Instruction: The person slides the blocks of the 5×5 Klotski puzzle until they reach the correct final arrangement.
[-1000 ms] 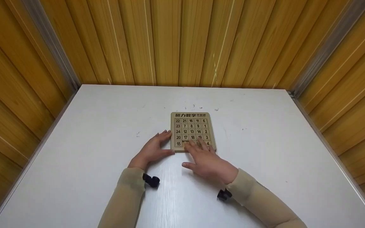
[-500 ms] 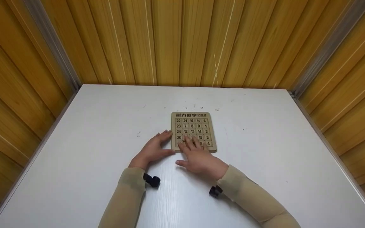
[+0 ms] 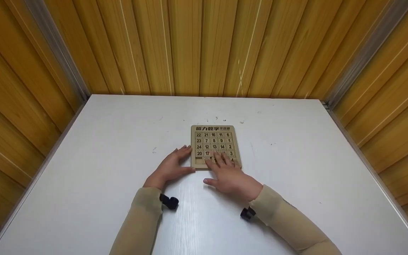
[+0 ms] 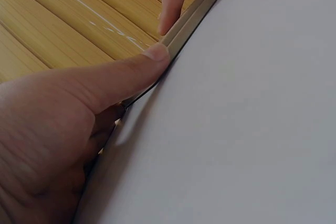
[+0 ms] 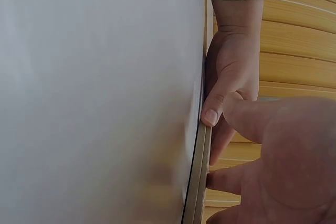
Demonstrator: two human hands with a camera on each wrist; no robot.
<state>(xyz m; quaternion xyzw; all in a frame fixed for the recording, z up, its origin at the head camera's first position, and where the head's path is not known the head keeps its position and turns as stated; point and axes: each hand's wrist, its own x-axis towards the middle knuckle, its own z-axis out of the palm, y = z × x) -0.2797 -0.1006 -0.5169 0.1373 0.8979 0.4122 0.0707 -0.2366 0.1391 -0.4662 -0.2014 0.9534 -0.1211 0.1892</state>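
Note:
A wooden number sliding puzzle (image 3: 211, 128) lies flat on the white table, its tiles printed with black numerals. My left hand (image 3: 172, 166) holds its near left corner, fingers along the left side and thumb against the near edge. In the left wrist view the thumb (image 4: 131, 74) presses the board's thin edge. My right hand (image 3: 231, 179) has its fingers extended over the bottom rows, fingertips on the tiles; they hide several numbers. An empty slot (image 3: 199, 160) shows at the bottom left, under tile 20 (image 3: 199, 153). The right thumb stays off the board.
The white table (image 3: 126, 124) extends around the puzzle, with small dark marks behind it. Wood-patterned panels (image 3: 184, 49) rise at the back and both sides. A black wrist camera (image 3: 169, 202) sits at the left sleeve cuff, another black camera (image 3: 248, 214) at the right.
My right hand moved left over the bottom row, then back right. Tile 15, seen at the bottom left a second ago, has left that slot, now empty. The left hand stays put.

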